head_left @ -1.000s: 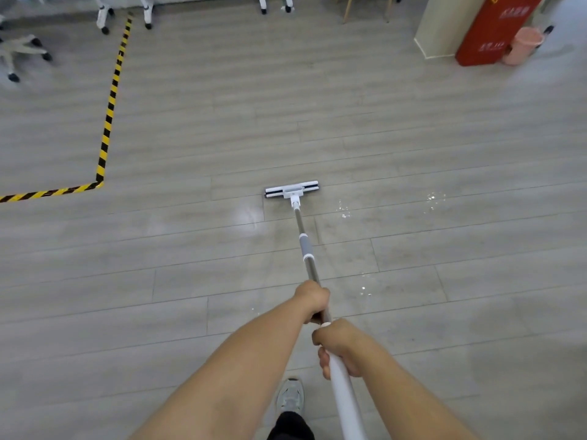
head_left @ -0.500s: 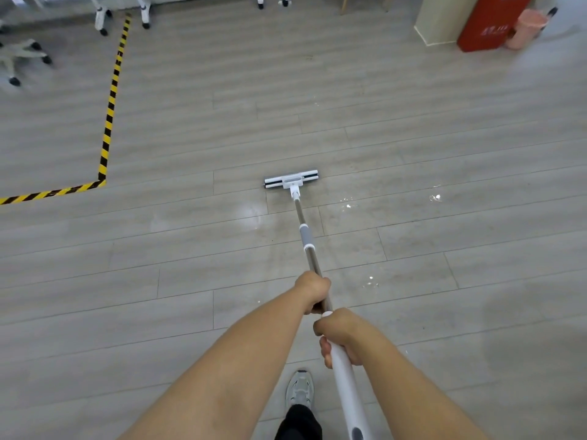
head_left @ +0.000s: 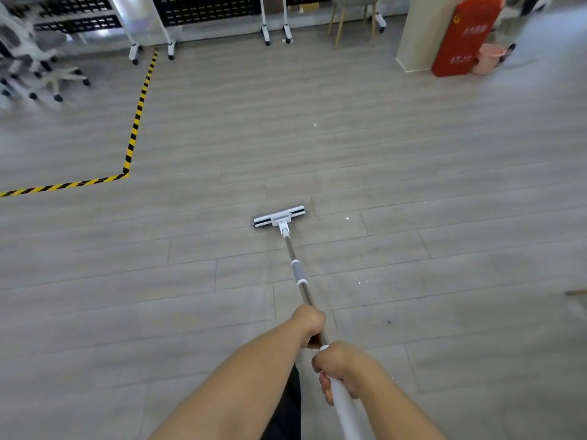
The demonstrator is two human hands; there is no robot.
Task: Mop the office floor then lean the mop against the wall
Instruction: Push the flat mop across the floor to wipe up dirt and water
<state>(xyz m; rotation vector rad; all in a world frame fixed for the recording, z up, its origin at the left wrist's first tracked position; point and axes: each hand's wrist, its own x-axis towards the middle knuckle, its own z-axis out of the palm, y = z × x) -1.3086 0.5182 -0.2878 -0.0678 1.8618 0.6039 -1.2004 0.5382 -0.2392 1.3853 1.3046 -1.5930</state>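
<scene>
A flat mop with a white and black head (head_left: 279,216) rests on the grey plank floor (head_left: 413,173) ahead of me. Its metal pole (head_left: 298,274), with a grey sleeve, runs back toward my body. My left hand (head_left: 309,325) is closed around the pole further down. My right hand (head_left: 338,365) grips the white upper handle just behind it. Small wet specks glint on the floor to the right of the mop head.
Yellow-black hazard tape (head_left: 136,119) marks an L on the floor at left. White office chairs (head_left: 35,65) stand at far left, wheeled stands (head_left: 171,52) and chair legs (head_left: 340,30) along the back. A beige pillar (head_left: 416,36), red cabinet (head_left: 460,39) and pink bin (head_left: 489,58) stand at back right.
The view has tilted up, showing more of the back of the room. The mop head has slid onto a different patch of floor; both hands keep the same grip.
</scene>
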